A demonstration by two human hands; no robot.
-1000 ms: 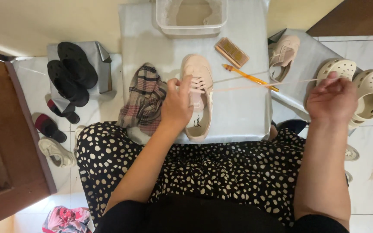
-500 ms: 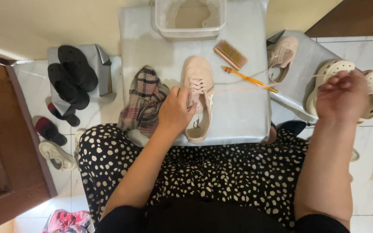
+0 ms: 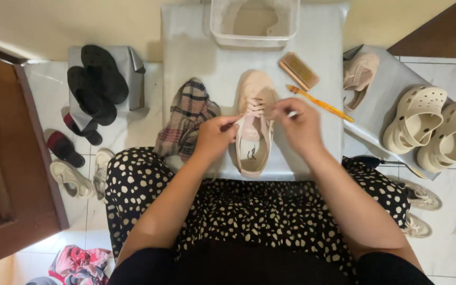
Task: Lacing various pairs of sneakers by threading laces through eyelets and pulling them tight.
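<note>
Sitting at a low grey table, a person in a black dotted skirt works over a pale pink sneaker. Sneaker lies flat near the middle of the table, toe pointing away from the person, opening toward the lap.

Left of the table: a dark wooden door, and a grey box with a pair of black sandals on top. Right of the table: a grey sheet carrying a pair of cream clogs and a second pink sneaker.

On the table, far edge beyond the sneaker: a clear plastic tub. Just left of the sneaker: a crumpled plaid cloth, touching the table's near left part. Just right of the toe: a wooden scrub brush, and beside it an orange toothbrush.

Left hand sits at the sneaker's left side, fingers closed, pinching a white shoelace end by the tongue. Right hand rests over the sneaker's right side, fingers drawn together on the other lace end; the grip itself is blurred. Both hands are close together, either side of the lacing.
</note>
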